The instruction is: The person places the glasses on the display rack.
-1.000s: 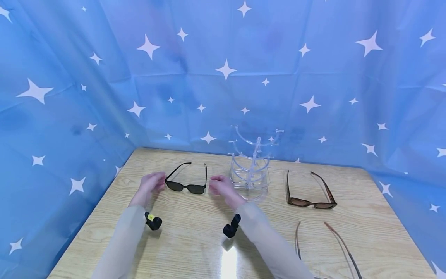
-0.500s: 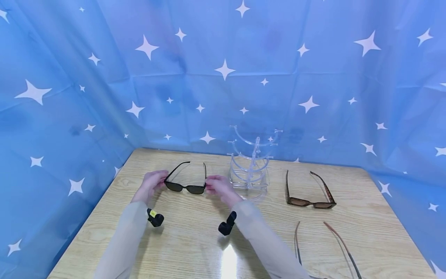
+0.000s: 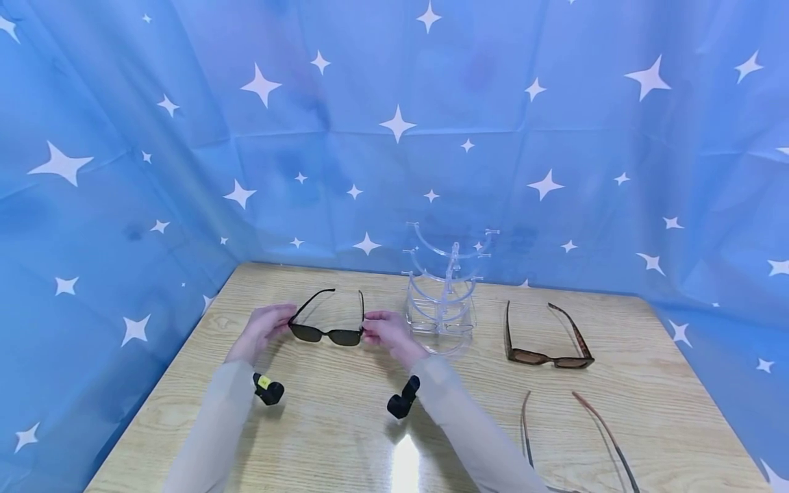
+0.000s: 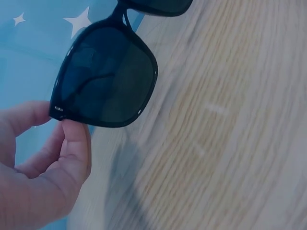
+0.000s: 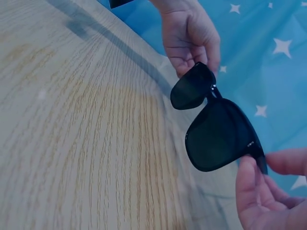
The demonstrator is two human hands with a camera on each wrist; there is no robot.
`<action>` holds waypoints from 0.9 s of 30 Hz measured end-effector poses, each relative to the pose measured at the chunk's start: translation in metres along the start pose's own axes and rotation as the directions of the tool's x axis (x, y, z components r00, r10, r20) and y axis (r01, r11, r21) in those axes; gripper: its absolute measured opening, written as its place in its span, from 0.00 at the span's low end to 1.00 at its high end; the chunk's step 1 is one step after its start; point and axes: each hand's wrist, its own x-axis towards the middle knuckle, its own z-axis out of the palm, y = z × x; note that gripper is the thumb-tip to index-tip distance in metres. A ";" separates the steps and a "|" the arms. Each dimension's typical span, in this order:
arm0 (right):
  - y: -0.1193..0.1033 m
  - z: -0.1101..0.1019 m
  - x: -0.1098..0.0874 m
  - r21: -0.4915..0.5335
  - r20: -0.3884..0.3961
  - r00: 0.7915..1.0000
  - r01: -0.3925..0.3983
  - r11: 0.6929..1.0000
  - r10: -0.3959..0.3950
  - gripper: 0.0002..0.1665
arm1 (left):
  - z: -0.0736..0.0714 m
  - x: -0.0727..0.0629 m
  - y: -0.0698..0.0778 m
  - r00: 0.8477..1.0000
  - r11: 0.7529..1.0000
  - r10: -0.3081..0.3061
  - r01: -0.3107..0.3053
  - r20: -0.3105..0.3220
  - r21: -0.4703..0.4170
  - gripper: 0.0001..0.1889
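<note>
Black sunglasses (image 3: 308,333), temples unfolded and pointing away, are at the left part of the table, dark lenses toward me. My left hand (image 3: 265,329) pinches their left front corner by the hinge; the left wrist view shows thumb and fingers around that corner beside the dark lens (image 4: 108,76). At the opposite hinge, my right hand (image 3: 390,334) grips the other corner between thumb and fingers, seen closely in the right wrist view beside the near lens (image 5: 216,139). The lenses look slightly raised over their shadow on the wood.
A clear display stand (image 3: 455,252) with several curved arms rises just right of my right hand. Brown tortoiseshell sunglasses (image 3: 530,357) lie farther right on the wooden table (image 3: 333,424). Nearer me, another pair's brown temple (image 3: 616,444) shows, its front cut off. A blue starred curtain (image 3: 394,185) hangs behind.
My right hand has moved left onto the sunglasses' right corner, and my left hand has closed on the left corner. The sunglasses have shifted very slightly left and toward me.
</note>
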 end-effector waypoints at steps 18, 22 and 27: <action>0.000 -0.002 -0.018 0.003 0.079 0.996 0.033 0.999 -0.033 0.20 | -0.012 -0.015 -0.010 0.990 0.997 0.014 -0.004 0.142 -0.071 0.18; -0.001 -0.004 -0.024 0.002 0.101 0.994 0.036 0.999 -0.036 0.21 | -0.013 -0.023 -0.011 0.984 0.994 0.021 -0.002 0.175 -0.108 0.16; 0.000 -0.009 -0.031 -0.004 0.137 0.989 0.055 0.998 -0.054 0.22 | -0.013 -0.031 -0.016 0.972 0.994 0.042 -0.016 0.231 -0.110 0.17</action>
